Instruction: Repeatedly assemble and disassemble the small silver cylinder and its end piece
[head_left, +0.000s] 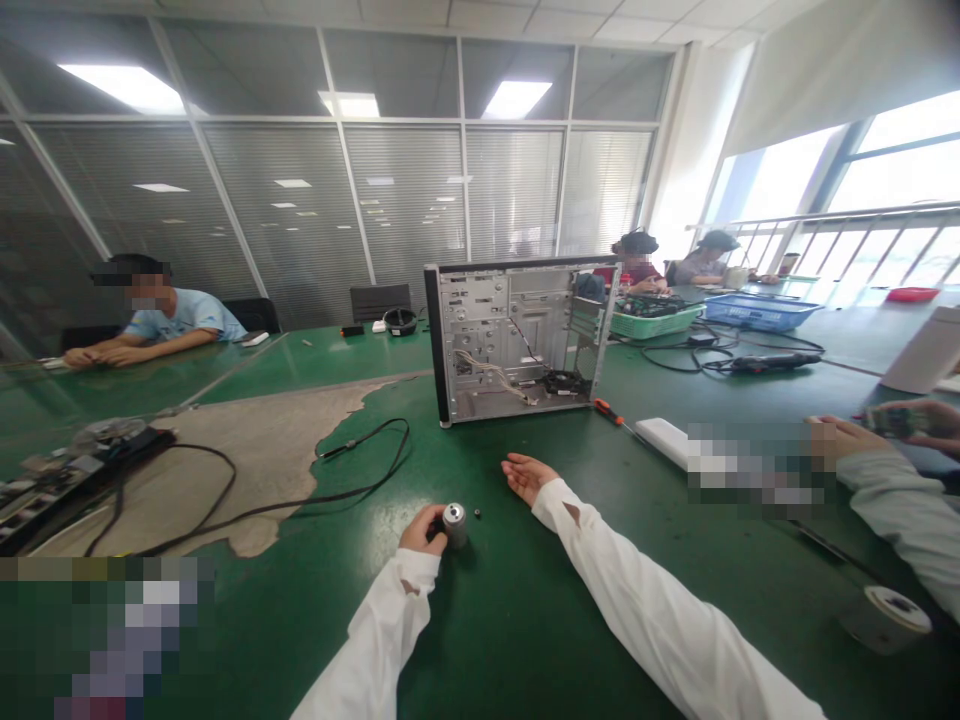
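Observation:
My left hand (422,530) grips the side of a small silver metal cylinder (454,524) standing on the green table (517,620). Its pale round top has a dark spot in the middle. Just right of the cylinder lies a tiny dark metal piece (478,513), too small to name. My right hand (527,474) rests farther forward, palm turned sideways, fingers stretched loosely with nothing visible in them. Beyond both hands stands an opened computer case (517,340), with a fan (566,382) and loose wires inside.
An orange-handled screwdriver (608,411) lies by the case, near a white power strip (660,440). At right, a co-worker's hands (847,440) hold a circuit board; another metal cylinder (892,612) stands nearby. A black cable (300,500) crosses the left. Green (652,322) and blue baskets (761,312) sit behind.

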